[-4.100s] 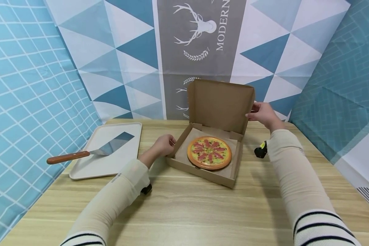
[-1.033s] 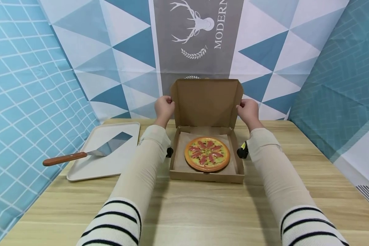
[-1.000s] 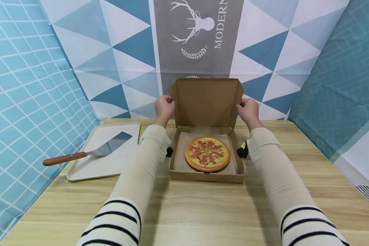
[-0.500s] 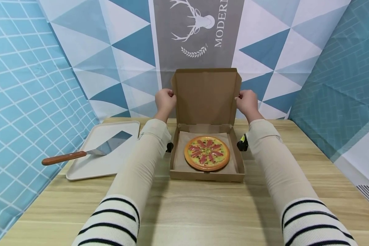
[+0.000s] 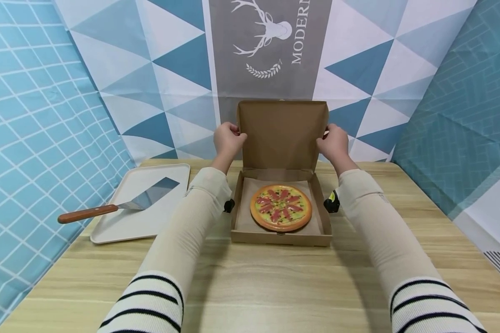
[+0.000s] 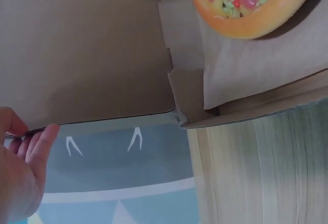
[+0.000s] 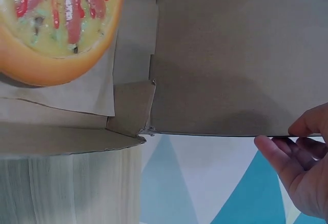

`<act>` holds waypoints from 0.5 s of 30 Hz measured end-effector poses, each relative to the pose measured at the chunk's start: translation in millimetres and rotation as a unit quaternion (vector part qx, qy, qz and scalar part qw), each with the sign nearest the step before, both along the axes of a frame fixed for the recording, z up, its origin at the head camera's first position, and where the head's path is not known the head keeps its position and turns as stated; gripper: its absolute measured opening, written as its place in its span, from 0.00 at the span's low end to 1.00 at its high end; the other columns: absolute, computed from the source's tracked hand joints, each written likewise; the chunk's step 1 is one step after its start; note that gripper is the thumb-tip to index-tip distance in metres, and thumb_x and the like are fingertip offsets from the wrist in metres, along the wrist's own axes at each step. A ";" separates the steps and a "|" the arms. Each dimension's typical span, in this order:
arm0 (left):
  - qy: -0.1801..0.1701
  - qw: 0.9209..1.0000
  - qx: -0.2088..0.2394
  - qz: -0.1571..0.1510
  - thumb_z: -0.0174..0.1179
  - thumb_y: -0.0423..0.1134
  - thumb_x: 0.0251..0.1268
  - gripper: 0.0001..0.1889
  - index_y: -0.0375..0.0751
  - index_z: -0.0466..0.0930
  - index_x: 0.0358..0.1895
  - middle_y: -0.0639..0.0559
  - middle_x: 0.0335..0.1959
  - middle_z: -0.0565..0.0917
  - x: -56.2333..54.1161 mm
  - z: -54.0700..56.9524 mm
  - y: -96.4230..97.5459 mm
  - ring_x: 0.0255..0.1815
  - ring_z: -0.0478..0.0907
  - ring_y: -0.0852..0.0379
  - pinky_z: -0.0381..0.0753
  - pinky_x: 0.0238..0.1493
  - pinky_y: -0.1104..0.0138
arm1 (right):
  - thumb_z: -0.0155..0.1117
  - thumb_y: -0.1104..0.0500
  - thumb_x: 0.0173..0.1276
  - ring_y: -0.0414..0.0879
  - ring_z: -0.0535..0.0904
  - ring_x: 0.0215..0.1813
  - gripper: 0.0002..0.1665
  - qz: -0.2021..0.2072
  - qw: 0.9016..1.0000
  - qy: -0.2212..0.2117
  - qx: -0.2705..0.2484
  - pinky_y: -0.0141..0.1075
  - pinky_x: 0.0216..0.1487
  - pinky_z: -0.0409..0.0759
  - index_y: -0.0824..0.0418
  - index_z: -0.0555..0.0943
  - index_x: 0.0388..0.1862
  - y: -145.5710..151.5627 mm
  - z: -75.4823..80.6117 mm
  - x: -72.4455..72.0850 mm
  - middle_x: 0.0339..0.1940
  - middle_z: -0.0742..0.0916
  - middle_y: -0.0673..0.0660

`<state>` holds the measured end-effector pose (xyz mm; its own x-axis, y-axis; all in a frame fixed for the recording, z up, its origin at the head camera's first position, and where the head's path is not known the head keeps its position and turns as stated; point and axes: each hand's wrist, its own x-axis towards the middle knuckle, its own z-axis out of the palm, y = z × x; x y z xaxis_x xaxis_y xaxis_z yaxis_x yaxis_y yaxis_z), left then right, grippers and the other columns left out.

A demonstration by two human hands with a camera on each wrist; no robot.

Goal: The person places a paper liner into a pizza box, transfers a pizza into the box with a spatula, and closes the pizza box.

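Note:
A brown cardboard pizza box (image 5: pixel 281 239) stands squarely on the wooden table with its lid (image 5: pixel 281 134) raised. Inside, on a sheet of brown paper (image 5: pixel 246 217), lies a round pizza (image 5: pixel 281 208) with an orange crust and red strips on top. My left hand (image 5: pixel 229 142) pinches the lid's left edge, thumb on the inner face; the left wrist view shows its fingers (image 6: pixel 43 144) behind that edge. My right hand (image 5: pixel 334 144) grips the opposite edge the same way, its thumb (image 7: pixel 310 121) inside the lid in the right wrist view.
At the left, a pizza server (image 5: pixel 152 194) with a wooden handle (image 5: pixel 87 214) lies across a cream tray (image 5: pixel 108 233), the handle jutting past the rim. A patterned cloth backdrop (image 5: pixel 271 60) rises just behind the lid.
Since the oldest frame, the box has turned square and my left hand has gone from its front left side up to the lid. Over the last half second the lid's top edge has dropped slightly.

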<state>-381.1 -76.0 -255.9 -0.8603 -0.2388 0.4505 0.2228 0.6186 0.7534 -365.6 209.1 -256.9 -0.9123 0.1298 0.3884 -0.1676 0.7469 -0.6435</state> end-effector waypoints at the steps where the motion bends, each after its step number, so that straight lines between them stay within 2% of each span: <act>1: 0.001 1.000 0.004 -0.003 0.64 0.36 0.58 0.08 0.36 0.78 0.38 0.44 0.37 0.83 1.3 -1.4 -0.3 0.38 0.78 0.49 0.78 0.43 0.59 | 0.53 0.64 0.68 0.62 0.77 0.49 0.22 0.005 1.000 -0.001 -0.009 0.52 0.44 0.79 0.71 0.72 0.59 0.7 -0.9 1.6 0.50 0.80 0.69; 6: 0.005 1.000 0.014 -0.026 0.65 0.36 0.57 0.09 0.37 0.76 0.37 0.44 0.36 0.82 8.5 -8.0 -1.6 0.37 0.77 0.48 0.78 0.41 0.58 | 0.53 0.65 0.68 0.60 0.79 0.44 0.21 0.028 0.999 0.000 -0.038 0.49 0.40 0.81 0.69 0.72 0.60 6.7 -8.8 7.0 0.47 0.80 0.68; 11: 0.007 0.999 0.022 -0.044 0.65 0.35 0.56 0.10 0.37 0.75 0.37 0.43 0.36 0.81 17.6 -13.2 -5.2 0.37 0.78 0.47 0.77 0.40 0.57 | 0.54 0.65 0.65 0.59 0.79 0.41 0.19 0.042 0.999 0.012 -0.030 0.45 0.36 0.79 0.68 0.74 0.54 10.3 -16.1 13.6 0.44 0.81 0.67; 15: 0.011 0.998 0.034 -0.061 0.66 0.33 0.54 0.10 0.37 0.74 0.36 0.44 0.35 0.80 23.4 -15.5 -9.4 0.37 0.77 0.47 0.77 0.39 0.58 | 0.56 0.66 0.62 0.59 0.80 0.42 0.18 0.048 0.998 0.027 -0.025 0.47 0.38 0.80 0.69 0.75 0.51 12.5 -18.9 20.4 0.42 0.82 0.68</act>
<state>-357.8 -85.4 -271.4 -0.8744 -0.1638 0.4567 0.3105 0.5342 0.7862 -345.2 221.6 -275.8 -0.8992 0.0639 0.4328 -0.2719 0.6934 -0.6672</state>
